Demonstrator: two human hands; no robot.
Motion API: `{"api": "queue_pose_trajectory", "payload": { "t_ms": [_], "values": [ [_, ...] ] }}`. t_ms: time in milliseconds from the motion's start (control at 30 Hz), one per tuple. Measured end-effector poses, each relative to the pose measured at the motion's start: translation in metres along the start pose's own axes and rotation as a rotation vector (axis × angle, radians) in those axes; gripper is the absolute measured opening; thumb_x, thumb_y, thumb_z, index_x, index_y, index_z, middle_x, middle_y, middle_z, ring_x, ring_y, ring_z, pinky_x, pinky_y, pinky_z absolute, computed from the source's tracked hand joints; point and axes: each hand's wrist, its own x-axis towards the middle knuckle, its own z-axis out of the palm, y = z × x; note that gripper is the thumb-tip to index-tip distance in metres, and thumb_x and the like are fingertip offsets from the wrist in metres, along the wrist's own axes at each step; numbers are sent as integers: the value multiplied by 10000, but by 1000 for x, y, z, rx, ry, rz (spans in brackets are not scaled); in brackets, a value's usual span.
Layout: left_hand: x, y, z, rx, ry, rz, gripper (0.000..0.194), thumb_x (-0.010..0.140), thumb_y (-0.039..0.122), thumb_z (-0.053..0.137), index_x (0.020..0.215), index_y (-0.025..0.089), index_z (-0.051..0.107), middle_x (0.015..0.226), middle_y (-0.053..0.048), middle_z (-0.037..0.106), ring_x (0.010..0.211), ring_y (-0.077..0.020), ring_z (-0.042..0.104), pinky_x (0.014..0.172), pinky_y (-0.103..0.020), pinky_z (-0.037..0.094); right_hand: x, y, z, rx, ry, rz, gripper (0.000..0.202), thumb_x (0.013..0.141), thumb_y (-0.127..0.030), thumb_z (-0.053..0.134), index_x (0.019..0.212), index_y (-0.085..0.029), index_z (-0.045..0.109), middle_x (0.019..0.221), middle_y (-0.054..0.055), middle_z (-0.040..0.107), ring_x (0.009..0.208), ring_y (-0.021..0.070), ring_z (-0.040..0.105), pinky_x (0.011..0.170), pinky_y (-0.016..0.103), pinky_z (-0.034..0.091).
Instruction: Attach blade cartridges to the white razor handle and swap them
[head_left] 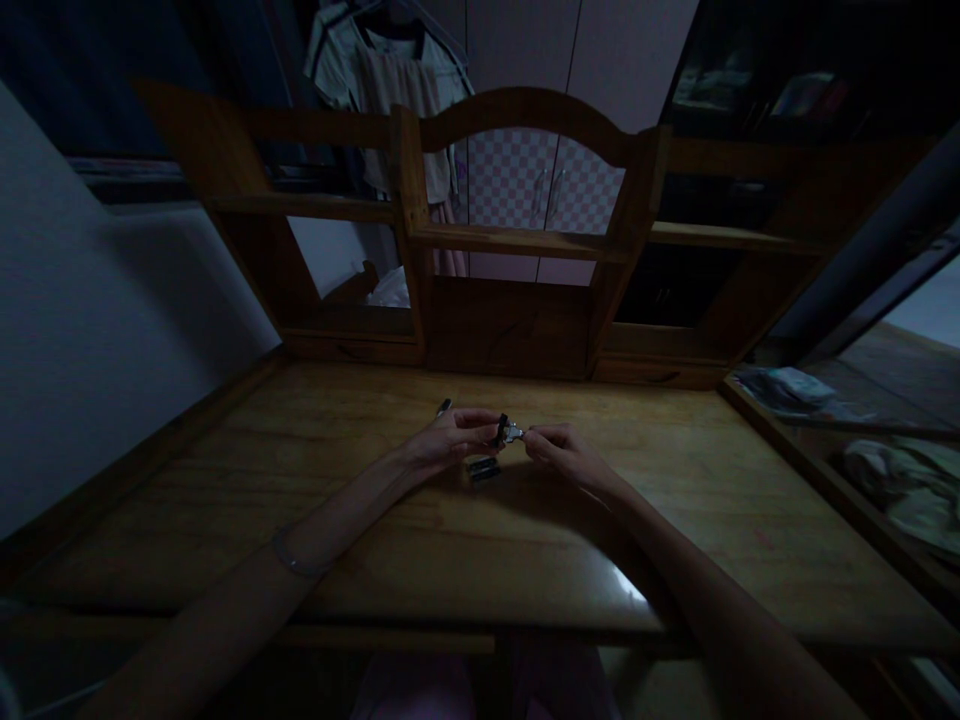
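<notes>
Near the middle of the wooden desk, my left hand (459, 438) grips a small dark piece (502, 430) between thumb and fingers. A small shiny metal part (514, 432) sticks out of its right side, and my right hand (559, 448) pinches the end of that part. Two small dark cylinders (484, 469) lie side by side on the desk just below my left fingers. Behind my left hand lies another small dark-tipped object (445, 406), partly hidden by the hand. What the held piece is exactly is too small and dim to tell.
The wooden desk (360, 570) has a shelf unit (517, 240) with small drawers along its back. A wall stands at the left. Clothes (401, 80) hang behind the shelf, and a side shelf with cloth (900, 490) is at the right.
</notes>
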Motion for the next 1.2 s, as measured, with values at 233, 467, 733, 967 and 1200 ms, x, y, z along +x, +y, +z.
{"api": "queue_pose_trajectory", "payload": {
  "t_ms": [233,467,733,967,1200],
  "values": [
    [1,-3,0,-6,-8,5,313,651,254,792,925,131,705,932,-95,703,770,-150,642,747,-287,485,-2,-7,6,-123,58,-66,458,884,-555,433,653,-161,474,622,-27,372,581,100,353,524,232,275],
    [3,-7,-4,11,-39,47,261,678,227,775,914,146,697,895,-55,693,781,-133,640,728,-263,501,-3,-8,5,-122,41,-72,423,904,-511,429,680,-157,489,641,-25,391,598,103,374,538,232,282],
    [0,-3,-3,87,-29,39,276,661,265,786,885,135,692,860,-51,698,758,-140,638,741,-286,502,-3,-7,5,-162,17,-70,446,896,-533,430,660,-157,477,624,-31,376,581,98,352,531,234,269],
    [-3,1,-1,215,-20,73,245,648,257,789,846,139,708,836,-61,698,754,-160,633,723,-311,499,-4,-1,4,-123,-49,-4,467,881,-563,437,680,-147,507,623,-23,420,564,95,377,504,229,271],
    [-4,3,-1,283,-24,88,247,661,258,778,868,139,717,839,-75,706,738,-168,640,726,-312,495,-6,-4,4,-120,-54,2,461,875,-560,452,685,-146,521,624,-23,440,556,93,380,506,229,280]
  ]
}}
